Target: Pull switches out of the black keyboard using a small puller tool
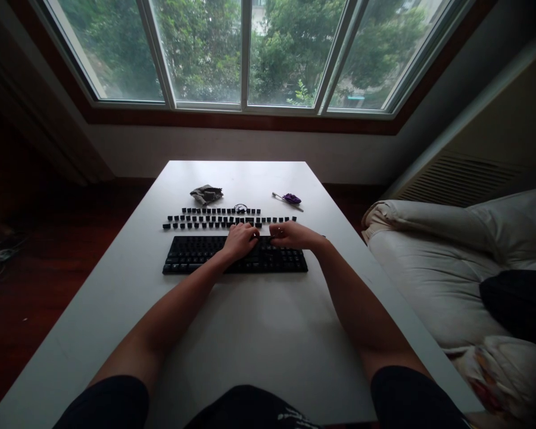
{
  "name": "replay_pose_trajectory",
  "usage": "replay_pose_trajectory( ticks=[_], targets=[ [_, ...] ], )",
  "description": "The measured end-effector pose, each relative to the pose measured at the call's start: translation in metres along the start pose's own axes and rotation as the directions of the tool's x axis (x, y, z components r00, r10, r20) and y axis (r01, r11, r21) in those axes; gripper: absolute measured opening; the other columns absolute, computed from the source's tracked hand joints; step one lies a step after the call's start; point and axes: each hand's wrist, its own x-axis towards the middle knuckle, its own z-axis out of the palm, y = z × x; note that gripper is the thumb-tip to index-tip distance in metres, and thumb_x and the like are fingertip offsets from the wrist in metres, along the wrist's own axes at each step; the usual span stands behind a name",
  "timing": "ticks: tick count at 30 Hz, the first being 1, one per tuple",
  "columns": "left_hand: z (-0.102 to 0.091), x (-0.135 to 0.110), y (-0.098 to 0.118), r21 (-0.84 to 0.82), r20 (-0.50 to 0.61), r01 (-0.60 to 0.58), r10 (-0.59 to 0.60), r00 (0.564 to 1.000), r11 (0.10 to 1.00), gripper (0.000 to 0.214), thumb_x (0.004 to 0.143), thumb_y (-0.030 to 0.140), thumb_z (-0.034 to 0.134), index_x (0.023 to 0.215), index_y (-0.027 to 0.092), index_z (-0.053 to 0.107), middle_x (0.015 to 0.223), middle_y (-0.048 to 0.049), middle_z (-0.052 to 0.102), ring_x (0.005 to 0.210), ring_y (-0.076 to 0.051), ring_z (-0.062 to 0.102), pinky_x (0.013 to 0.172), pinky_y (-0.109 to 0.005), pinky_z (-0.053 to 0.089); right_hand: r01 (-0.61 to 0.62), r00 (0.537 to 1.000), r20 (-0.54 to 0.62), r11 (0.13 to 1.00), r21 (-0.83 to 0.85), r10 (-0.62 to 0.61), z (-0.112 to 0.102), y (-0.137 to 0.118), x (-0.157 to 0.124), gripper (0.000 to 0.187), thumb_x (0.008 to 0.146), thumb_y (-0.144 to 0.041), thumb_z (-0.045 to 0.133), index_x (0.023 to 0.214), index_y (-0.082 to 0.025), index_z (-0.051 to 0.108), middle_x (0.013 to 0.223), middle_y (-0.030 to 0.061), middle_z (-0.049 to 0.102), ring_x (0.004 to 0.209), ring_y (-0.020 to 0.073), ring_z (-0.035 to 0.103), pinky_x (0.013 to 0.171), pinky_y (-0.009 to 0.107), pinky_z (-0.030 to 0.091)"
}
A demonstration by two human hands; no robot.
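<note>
A black keyboard (196, 255) lies flat on the white table, long side towards me. My left hand (241, 239) rests on its upper middle part, fingers stretched forward over the back edge. Just to the right, my right hand (291, 234) is held over the upper right of the keyboard, its fingers curled together in a pinch; whatever may be between the fingertips is too small to tell. Beyond the keyboard, loose black keycaps (201, 226) stand in several rows, partly hidden behind my hands. A thin wire loop (240, 208) sits among the farthest row.
On the white table (259, 333), a crumpled grey cloth (206, 194) lies at the back left. A purple object (292, 198) with a thin pale stick beside it is at the back right. A pale sofa (420, 268) stands along the right side, and a window (245, 53) is ahead.
</note>
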Motion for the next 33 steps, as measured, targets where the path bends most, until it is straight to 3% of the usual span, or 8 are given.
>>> replay_pose_trajectory(
  ticks=[7, 10, 14, 19, 25, 33],
  targets=[
    [0.0, -0.001, -0.002, -0.026, 0.006, 0.015, -0.015, 1.0, 1.0, 0.015, 0.087, 0.026, 0.064, 0.098, 0.027, 0.074, 0.104, -0.0062, 0.067, 0.105, -0.027, 0.057, 0.093, -0.041, 0.038, -0.108, 0.989, 0.137, 0.916, 0.386, 0.059, 0.0, 0.025, 0.003, 0.021, 0.078, -0.036, 0.074, 0.086, -0.022, 0.061, 0.077, 0.0004, 0.074, 0.079, 0.0218, 0.073, 0.068, 0.031, 0.055],
    [0.001, -0.001, -0.001, -0.032, 0.0, 0.022, -0.022, 1.0, 0.999, 0.016, 0.087, 0.026, 0.063, 0.098, 0.027, 0.075, 0.104, -0.0065, 0.068, 0.105, -0.027, 0.057, 0.094, -0.042, 0.039, -0.14, 0.987, 0.138, 0.864, 0.483, 0.082, -0.001, 0.036, 0.002, 0.029, 0.077, -0.042, 0.077, 0.084, -0.021, 0.059, 0.079, 0.0016, 0.076, 0.08, 0.0225, 0.075, 0.071, 0.034, 0.059],
    [-0.001, 0.0, 0.002, -0.1, -0.037, 0.002, -0.005, 0.999, 0.995, 0.022, 0.086, 0.021, 0.06, 0.101, 0.026, 0.075, 0.104, -0.006, 0.069, 0.103, -0.026, 0.059, 0.094, -0.041, 0.041, -0.098, 0.995, 0.032, 0.855, 0.509, 0.095, -0.003, 0.044, 0.002, 0.034, 0.077, -0.045, 0.08, 0.084, -0.02, 0.058, 0.079, 0.0037, 0.077, 0.078, 0.022, 0.075, 0.07, 0.034, 0.06],
    [-0.007, 0.002, 0.009, -0.284, -0.029, -0.1, 0.096, 0.995, 0.954, 0.033, 0.084, 0.02, 0.062, 0.114, 0.028, 0.073, 0.108, -0.003, 0.071, 0.101, -0.022, 0.062, 0.095, -0.036, 0.046, -0.035, 0.991, -0.089, 0.853, 0.521, 0.095, -0.006, 0.041, 0.002, 0.036, 0.075, -0.044, 0.083, 0.083, -0.019, 0.059, 0.075, 0.0043, 0.076, 0.076, 0.0222, 0.076, 0.07, 0.034, 0.061],
    [-0.007, 0.003, 0.011, -0.366, -0.021, -0.092, 0.091, 0.996, 0.926, 0.03, 0.093, 0.026, 0.055, 0.115, 0.029, 0.075, 0.104, -0.0037, 0.071, 0.098, -0.021, 0.064, 0.092, -0.032, 0.049, 0.011, 0.993, -0.103, 0.86, 0.51, 0.048, -0.008, 0.031, 0.0, 0.033, 0.077, -0.044, 0.081, 0.087, -0.018, 0.062, 0.078, 0.0047, 0.076, 0.077, 0.0213, 0.075, 0.071, 0.034, 0.061],
    [-0.002, 0.006, 0.01, -0.489, 0.006, -0.032, 0.041, 0.999, 0.872, 0.031, 0.092, 0.027, 0.052, 0.111, 0.027, 0.077, 0.106, -0.0021, 0.072, 0.098, -0.02, 0.065, 0.093, -0.031, 0.05, 0.018, 0.996, -0.087, 0.861, 0.509, 0.031, -0.014, 0.026, -0.004, 0.032, 0.078, -0.043, 0.081, 0.089, -0.017, 0.064, 0.081, 0.0061, 0.077, 0.078, 0.0212, 0.075, 0.072, 0.034, 0.061]
  ],
)
